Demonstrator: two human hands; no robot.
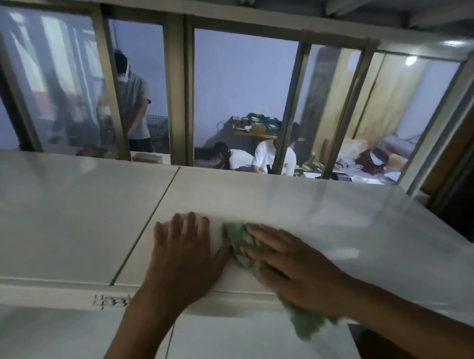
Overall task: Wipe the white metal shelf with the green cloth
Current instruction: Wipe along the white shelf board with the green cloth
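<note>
The white metal shelf (323,209) spreads wide across the view, its top split by a dark seam left of centre. My right hand (289,264) lies flat on the crumpled green cloth (237,239) and presses it against the shelf top near the front edge. Part of the cloth hangs blurred over the front lip below my wrist. My left hand (183,252) rests palm down on the bare shelf just left of the cloth, fingers together and holding nothing.
Behind the shelf runs a glass partition with metal frames (177,96); people are visible in the room beyond it. Handwritten marks (110,300) sit on the shelf's front lip. A lower white surface (50,334) lies beneath. A dark opening (463,208) is at the right.
</note>
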